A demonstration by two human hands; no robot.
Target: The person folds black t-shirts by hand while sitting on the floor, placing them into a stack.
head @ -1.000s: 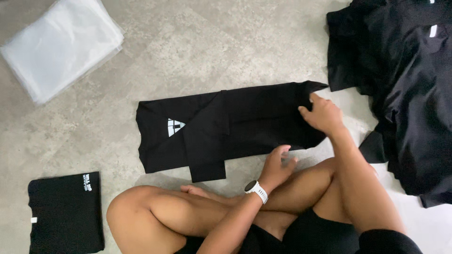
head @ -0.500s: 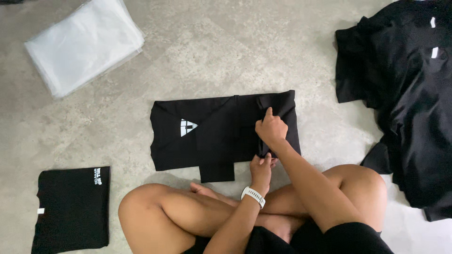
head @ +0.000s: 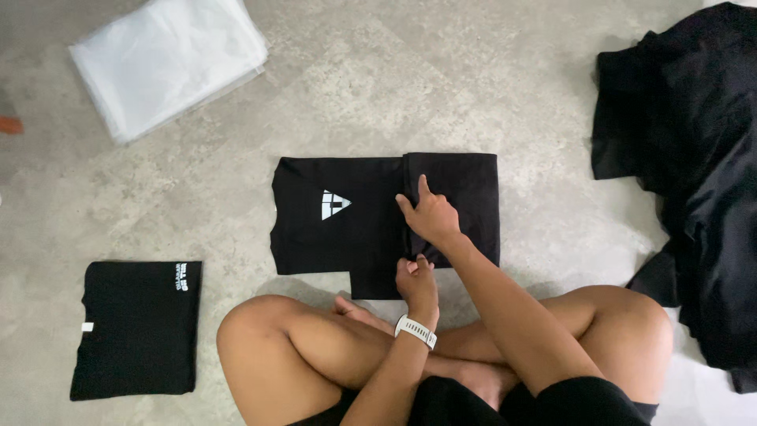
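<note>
A black t-shirt (head: 331,237) with a small white logo lies flat on the concrete floor in front of my crossed legs. Its right end is folded over onto the middle, so a doubled panel (head: 473,197) sits on the right. My right hand (head: 430,214) rests on the edge of that fold, index finger pointing away, gripping the cloth. My left hand (head: 415,282), with a white watch on the wrist, pinches the shirt's near edge just below the right hand.
A folded black t-shirt (head: 134,327) lies on the floor at my left. A stack of clear plastic bags (head: 169,63) sits at the far left. A loose pile of black garments (head: 694,158) fills the right side.
My right hand carried the shirt's right end leftward and laid it over the middle. My left hand moved up to the near edge at the fold. The view shifted slightly.
</note>
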